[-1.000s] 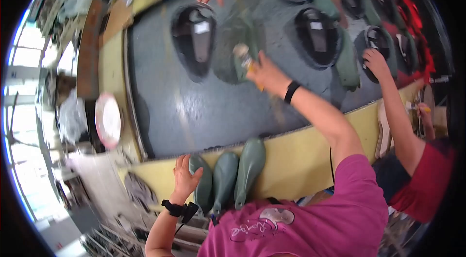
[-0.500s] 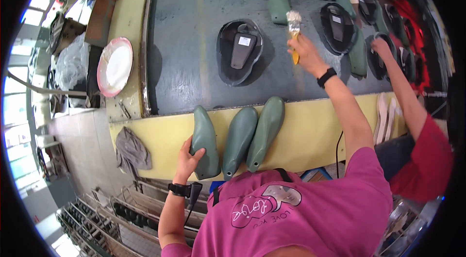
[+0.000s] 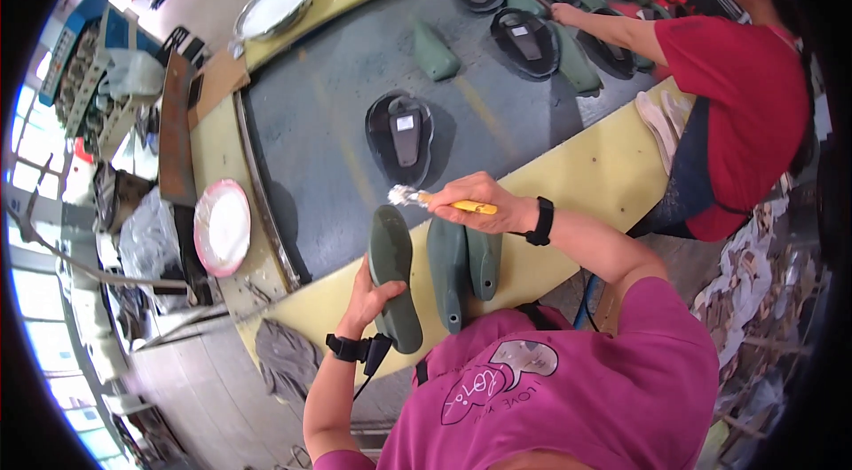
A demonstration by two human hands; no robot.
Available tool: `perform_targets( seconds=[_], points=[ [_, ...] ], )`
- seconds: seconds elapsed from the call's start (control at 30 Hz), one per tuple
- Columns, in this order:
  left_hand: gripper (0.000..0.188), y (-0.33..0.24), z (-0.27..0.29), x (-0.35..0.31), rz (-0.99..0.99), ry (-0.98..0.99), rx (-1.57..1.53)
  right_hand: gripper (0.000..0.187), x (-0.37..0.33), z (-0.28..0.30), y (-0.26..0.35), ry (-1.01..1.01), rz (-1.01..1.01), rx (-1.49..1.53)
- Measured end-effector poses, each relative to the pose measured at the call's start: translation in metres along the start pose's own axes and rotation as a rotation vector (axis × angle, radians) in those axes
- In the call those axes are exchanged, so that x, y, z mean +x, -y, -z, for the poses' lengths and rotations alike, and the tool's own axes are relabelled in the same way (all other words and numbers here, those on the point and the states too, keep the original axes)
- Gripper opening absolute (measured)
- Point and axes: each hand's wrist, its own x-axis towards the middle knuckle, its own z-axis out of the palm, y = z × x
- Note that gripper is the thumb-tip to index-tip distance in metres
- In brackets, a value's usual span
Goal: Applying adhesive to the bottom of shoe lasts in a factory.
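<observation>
A worker's left hand tilts a grey-green shoe sole face-up at the near edge of the surface, while the right hand grips a yellow-handled brush, bristles poised over the sole's far tip. Two more soles lie just right.

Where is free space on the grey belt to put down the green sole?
Bare grey belt lies between the black tray and the belt's left edge, and between that tray and the green piece above it. The yellow ledge right of the right hand is bare. The far end, by the coworker's hand, is crowded.
</observation>
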Motion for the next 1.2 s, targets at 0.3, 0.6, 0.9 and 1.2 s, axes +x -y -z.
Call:
perform_targets(
  seconds=[0.3, 0.6, 0.9, 1.2],
  points=[
    [0.047, -0.052, -0.029, 0.082, 0.132, 0.211, -0.229, 0.007, -0.055, 0.047, -0.043, -0.128, -0.321, -0.015],
    [0.044, -0.076, -0.102, 0.278, 0.152, 0.199, -0.144, 0.012, -0.142, 0.091, -0.063, -0.509, -0.372, -0.278],
    [0.073, -0.001, -0.151, 0.433, 0.109, -0.186, 0.530, 0.019, -0.147, 0.092, -0.080, -0.555, -0.434, -0.164],
    [0.055, -0.016, -0.114, 0.345, -0.008, 0.062, 0.665, 0.016, -0.155, 0.074, -0.076, -0.423, -0.460, -0.068]
  ],
)
